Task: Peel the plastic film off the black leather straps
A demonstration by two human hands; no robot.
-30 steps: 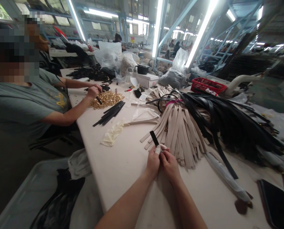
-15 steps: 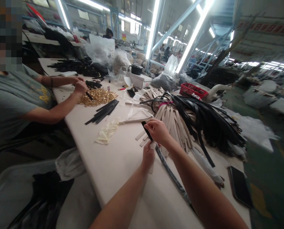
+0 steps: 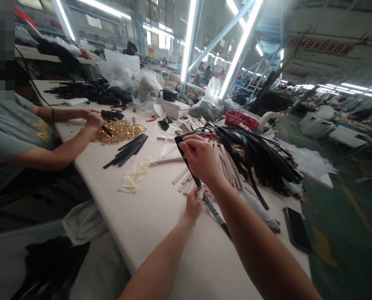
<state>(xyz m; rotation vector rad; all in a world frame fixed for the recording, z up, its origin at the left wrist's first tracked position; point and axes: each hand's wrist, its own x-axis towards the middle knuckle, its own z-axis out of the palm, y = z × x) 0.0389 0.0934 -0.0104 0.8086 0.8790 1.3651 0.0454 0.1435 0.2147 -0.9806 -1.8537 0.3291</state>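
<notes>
A long black strap [image 3: 190, 168] runs between my hands, its far end sticking up past my right fingers. My right hand [image 3: 200, 158] is closed in a pinch near that upper end. Lower down, my left hand [image 3: 194, 204] is closed round the strap, with something whitish at its fingertips that I cannot make out. Below the left hand the strap slants down to the right and passes behind my right forearm. Beige strips [image 3: 182, 181] lie fanned out on the table just beyond my hands, beside a large bundle of black straps [image 3: 261, 154].
On the left a co-worker's hands [image 3: 94, 119] work over a heap of gold metal pieces [image 3: 123, 132]. Short black strips [image 3: 126, 151] and a crumpled pale yellow glove [image 3: 134, 177] lie on the white table [image 3: 154, 225]. A phone [image 3: 297, 229] rests at the right edge; a red basket [image 3: 240, 120] stands behind.
My right hand has moved up and away from my left hand, so a longer stretch of black strap shows between them. The whole view has shifted a little to the right.
</notes>
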